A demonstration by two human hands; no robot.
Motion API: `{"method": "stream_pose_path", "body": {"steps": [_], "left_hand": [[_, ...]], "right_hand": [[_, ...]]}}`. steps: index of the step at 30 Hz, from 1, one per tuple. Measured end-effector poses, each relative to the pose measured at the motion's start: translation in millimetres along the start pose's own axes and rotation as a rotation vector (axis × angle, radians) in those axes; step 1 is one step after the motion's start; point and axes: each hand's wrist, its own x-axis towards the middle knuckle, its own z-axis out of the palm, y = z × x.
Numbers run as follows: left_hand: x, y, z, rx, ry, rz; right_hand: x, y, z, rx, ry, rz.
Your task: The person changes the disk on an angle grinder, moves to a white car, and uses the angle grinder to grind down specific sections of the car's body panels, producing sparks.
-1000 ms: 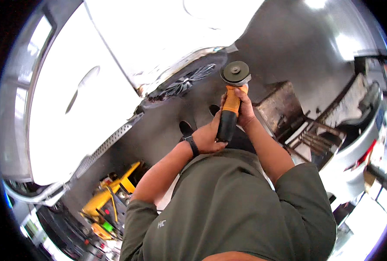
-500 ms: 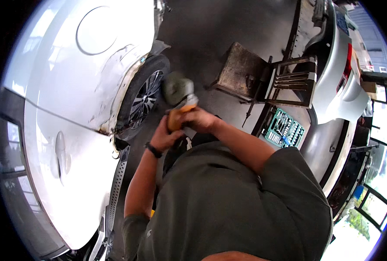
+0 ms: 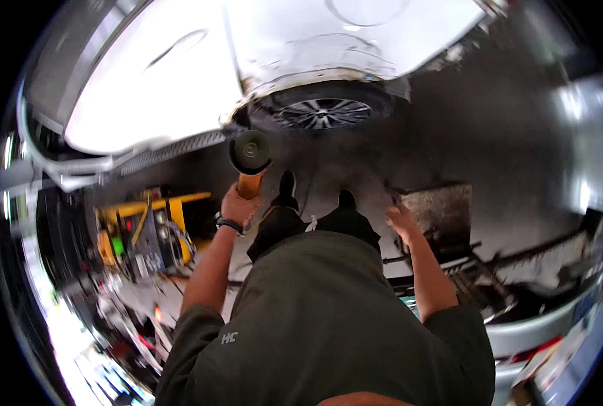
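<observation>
With a spoked wheel at twelve o'clock and scuffed chair at three, our left hand grips a round-disced grinder at ten; we cannot tell if our right hand is closed.

Head-worn fisheye view, facing down, close above shirt, floor farther off

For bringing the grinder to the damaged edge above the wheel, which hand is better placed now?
Probably the left hand: it holds the grinder, disc end toward the white car. The right hand shows no tool and appears nearer the chair.
</observation>
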Motion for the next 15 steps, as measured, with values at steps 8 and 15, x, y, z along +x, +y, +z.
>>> {"method": "stream_pose_path", "body": {"steps": [8,15], "left_hand": [[-119.1,-124.1,-16.9,0.08,0.582,-0.288],[-156.8,-129.3,19.7,-0.038,0.726,-0.446]], "right_hand": [[21.0,147.0,-111.1,-0.132,0.092,0.418],[65.2,51.4,-111.1,-0.029,0.047,0.128]]}}
